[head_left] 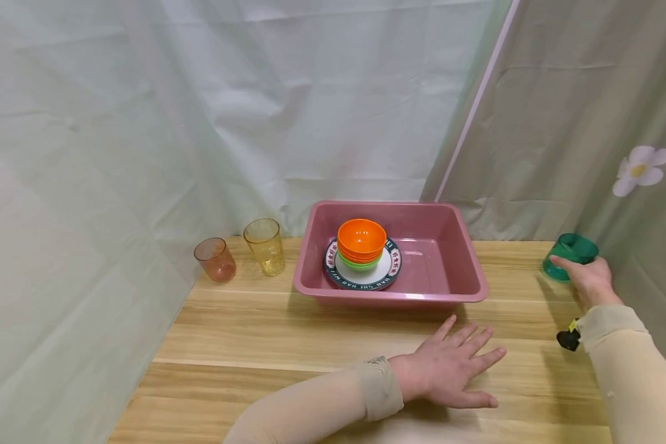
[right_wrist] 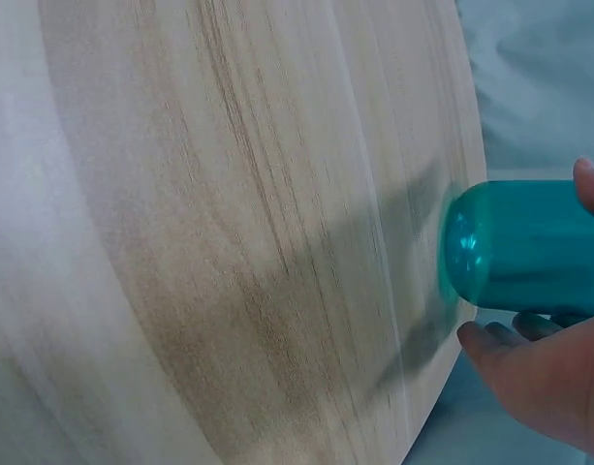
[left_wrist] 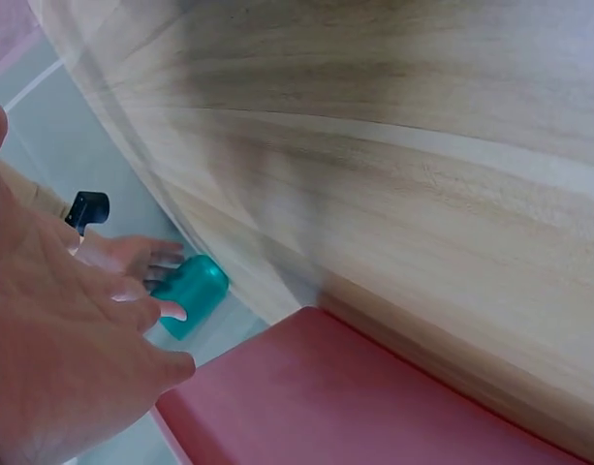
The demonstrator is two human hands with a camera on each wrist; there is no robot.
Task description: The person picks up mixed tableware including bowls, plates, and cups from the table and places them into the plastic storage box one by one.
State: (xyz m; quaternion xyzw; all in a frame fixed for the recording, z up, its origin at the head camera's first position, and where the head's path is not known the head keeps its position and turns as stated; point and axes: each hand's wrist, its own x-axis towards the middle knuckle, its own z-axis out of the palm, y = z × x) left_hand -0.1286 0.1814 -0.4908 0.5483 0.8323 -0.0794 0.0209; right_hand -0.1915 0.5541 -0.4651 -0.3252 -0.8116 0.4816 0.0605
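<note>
At the far right of the table, my right hand (head_left: 588,280) holds a clear green cup (head_left: 570,251), thumb on one side and fingers on the other. The right wrist view shows this cup (right_wrist: 529,247) upright, its base at the tabletop. My left hand (head_left: 449,367) has its fingers spread, palm down, in front of the pink basin (head_left: 391,297); whether it touches the table cannot be told. Inside the basin's left half lies a plate with a dark patterned rim (head_left: 391,271). On it are stacked orange bowls (head_left: 361,237), with green (head_left: 361,266) at the bottom.
Left of the basin stand a clear yellow cup (head_left: 265,246) and a clear reddish cup (head_left: 216,262) on the wooden table (head_left: 244,345). Pale curtains (head_left: 338,111) hang close behind and at both sides. A small black device (head_left: 568,339) shows at my right wrist.
</note>
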